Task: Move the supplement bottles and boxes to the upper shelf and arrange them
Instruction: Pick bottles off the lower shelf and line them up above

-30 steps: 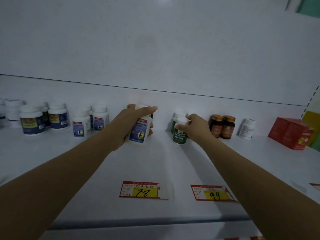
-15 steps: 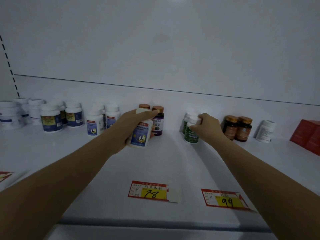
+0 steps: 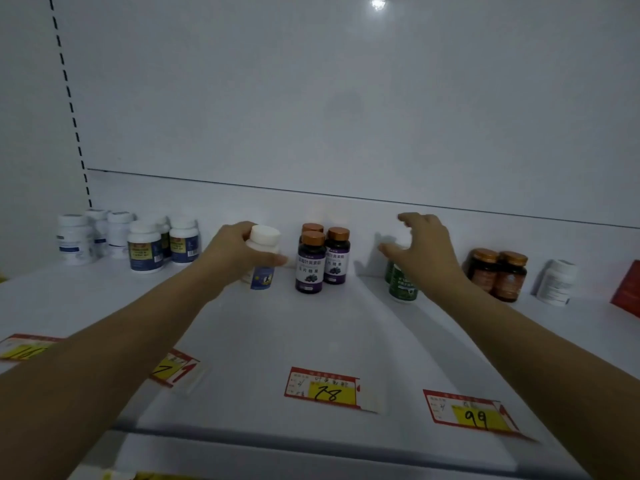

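Bottle [image 3: 265,239]: white, blue label, near the back of the shelf [image 3: 311,341], just beside purple bottles [image 3: 310,268].
Left hand [image 3: 232,251]: grips this bottle.
Right hand [image 3: 426,251]: fingers spread, holding nothing, over green bottles [image 3: 401,289].

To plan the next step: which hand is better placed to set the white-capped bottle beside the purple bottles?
Likely left: left hand grips the white-capped bottle beside the purple bottles; right hand hovers open over green bottles.

Probably shop: shelf price tags [image 3: 321,390]
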Motion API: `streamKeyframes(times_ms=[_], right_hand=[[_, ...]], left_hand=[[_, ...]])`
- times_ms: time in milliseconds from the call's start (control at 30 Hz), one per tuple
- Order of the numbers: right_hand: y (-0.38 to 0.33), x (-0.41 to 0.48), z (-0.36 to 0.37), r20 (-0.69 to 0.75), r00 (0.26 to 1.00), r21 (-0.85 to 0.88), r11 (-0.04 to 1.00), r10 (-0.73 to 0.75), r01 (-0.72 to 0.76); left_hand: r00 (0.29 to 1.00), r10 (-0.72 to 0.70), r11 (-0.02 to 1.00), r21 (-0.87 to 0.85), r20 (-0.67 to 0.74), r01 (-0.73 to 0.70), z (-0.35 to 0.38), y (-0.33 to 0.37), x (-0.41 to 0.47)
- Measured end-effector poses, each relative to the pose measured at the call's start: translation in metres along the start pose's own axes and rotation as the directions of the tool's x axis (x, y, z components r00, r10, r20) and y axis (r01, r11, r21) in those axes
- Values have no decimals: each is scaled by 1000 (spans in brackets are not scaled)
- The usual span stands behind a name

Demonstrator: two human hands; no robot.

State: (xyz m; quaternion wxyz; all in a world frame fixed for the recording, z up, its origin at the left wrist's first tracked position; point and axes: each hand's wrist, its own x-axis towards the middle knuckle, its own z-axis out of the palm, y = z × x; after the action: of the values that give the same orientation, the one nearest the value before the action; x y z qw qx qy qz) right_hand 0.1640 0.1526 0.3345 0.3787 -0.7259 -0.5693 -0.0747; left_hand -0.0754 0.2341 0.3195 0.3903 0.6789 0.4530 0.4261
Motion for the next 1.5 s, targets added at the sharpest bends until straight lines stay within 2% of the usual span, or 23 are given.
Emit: streamKeyframes(times_ms=[67,200,267,400,500,600,667,933,1067,1267,1367,1500], right_hand=[[-19,-7,6,39,996,24,996,-86,85],[-56,-24,31,253,943,51,977,-215,208],[-68,-29,46,327,913,65,969,-246,238],[-75,-27,59,387,891,95,971,-237,217],[-69,-24,60,403,890,71,977,-214,202],[-58,-24,62,424,886,7,980,-185,201],[-50,-24,64,441,883,-32,981,-159,193],[-28,-18,63,485,872,-229,953,-64,198],[-29,-19,65,488,871,-255,946,-55,202],[-32,-20,62,477,877,-295,930,-55,218],[-33,-22,57,479,877,-331,917,-39,222],[-31,-26,45,482,876,-377,900,-12,220]], left_hand=[[998,50,995,87,-37,-46,-3,1,5],[989,123,945,315,-78,-93,-5,-5,13],[977,196,870,474,-82,-134,-4,-9,18],[968,246,737,658,-47,-156,-4,-15,30],[952,305,560,811,-10,-171,-6,-21,39],[944,330,418,894,18,-163,-7,-27,45],[943,333,370,917,19,-149,-7,-29,48],[941,338,353,928,-3,-124,-5,-29,48],[948,317,285,953,4,-99,-2,-29,44],[952,305,239,967,12,-89,-3,-29,42],[943,331,267,957,19,-113,-2,-30,40],[905,417,304,926,80,-222,5,-27,25]])
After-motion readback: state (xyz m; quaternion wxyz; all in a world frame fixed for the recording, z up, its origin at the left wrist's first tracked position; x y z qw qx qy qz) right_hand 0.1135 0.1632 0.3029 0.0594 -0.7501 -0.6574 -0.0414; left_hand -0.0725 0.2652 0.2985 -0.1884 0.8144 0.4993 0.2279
